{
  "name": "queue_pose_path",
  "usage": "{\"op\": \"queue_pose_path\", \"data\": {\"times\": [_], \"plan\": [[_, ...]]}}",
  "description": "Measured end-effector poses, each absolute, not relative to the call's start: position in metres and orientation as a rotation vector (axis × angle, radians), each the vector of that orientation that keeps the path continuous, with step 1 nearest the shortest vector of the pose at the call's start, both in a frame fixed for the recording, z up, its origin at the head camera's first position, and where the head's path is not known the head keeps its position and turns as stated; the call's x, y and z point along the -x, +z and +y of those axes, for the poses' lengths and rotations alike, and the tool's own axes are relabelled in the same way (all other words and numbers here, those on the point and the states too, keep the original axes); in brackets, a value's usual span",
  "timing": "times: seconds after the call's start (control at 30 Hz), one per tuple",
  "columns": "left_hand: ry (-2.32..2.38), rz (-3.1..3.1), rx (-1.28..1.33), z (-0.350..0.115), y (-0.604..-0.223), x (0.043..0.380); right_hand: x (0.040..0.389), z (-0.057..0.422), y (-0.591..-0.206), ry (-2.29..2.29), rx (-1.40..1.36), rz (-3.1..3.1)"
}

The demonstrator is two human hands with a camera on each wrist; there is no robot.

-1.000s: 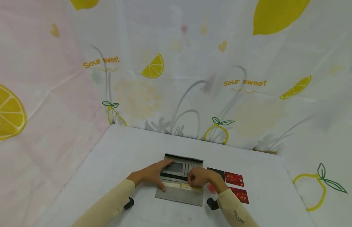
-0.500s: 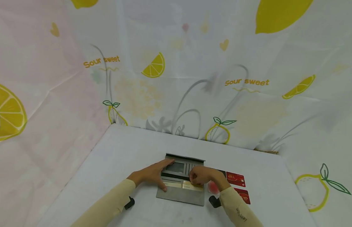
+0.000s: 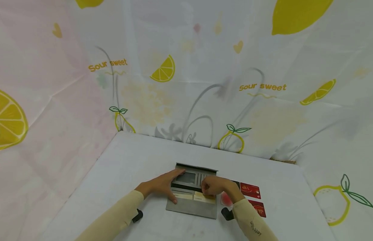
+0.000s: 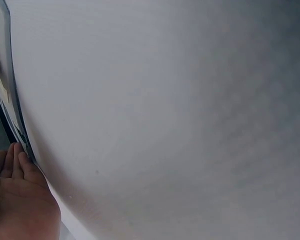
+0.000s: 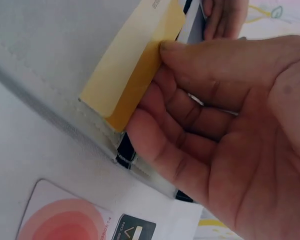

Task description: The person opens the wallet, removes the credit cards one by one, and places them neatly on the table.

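A grey wallet (image 3: 190, 210) lies unfolded on the white table, with a clear window and slots in its far half. My left hand (image 3: 160, 183) spreads over its left side, the thumb on the near flap and the fingers by the window. With thumb and curled fingers, my right hand (image 3: 213, 185) pinches the edge of a gold-and-cream card (image 5: 127, 75) at a slot in the near half. The card's far edge is hidden by the hand. Left of it, a cream card (image 3: 181, 195) sits in another slot.
Right of the wallet lie a red VIP card (image 3: 250, 190), a second red card (image 3: 258, 209), a dark card (image 3: 236, 182) and a card with a pink circle (image 3: 226, 198). My right forearm partly covers this group. A lemon-print curtain (image 3: 186, 100) stands behind the table.
The head view has shifted slightly. Both hands keep almost the same places on the wallet, and the gold card shows a little more of its pale face than a second ago.
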State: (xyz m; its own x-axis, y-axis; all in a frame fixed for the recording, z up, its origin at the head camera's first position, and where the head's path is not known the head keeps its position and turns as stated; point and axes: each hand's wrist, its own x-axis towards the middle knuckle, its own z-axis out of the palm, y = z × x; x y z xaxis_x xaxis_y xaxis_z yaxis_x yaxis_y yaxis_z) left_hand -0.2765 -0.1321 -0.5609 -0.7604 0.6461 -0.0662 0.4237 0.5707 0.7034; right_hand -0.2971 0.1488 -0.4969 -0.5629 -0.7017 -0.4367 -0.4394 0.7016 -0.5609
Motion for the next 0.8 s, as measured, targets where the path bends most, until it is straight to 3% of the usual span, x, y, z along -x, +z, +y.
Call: {"op": "queue_pose_path", "data": {"times": [0.8], "plan": [[1.001, 2.486, -0.880, -0.131, -0.562, 0.278, 0.306, 0.159, -0.504, -0.729, 0.890, 2.275]]}}
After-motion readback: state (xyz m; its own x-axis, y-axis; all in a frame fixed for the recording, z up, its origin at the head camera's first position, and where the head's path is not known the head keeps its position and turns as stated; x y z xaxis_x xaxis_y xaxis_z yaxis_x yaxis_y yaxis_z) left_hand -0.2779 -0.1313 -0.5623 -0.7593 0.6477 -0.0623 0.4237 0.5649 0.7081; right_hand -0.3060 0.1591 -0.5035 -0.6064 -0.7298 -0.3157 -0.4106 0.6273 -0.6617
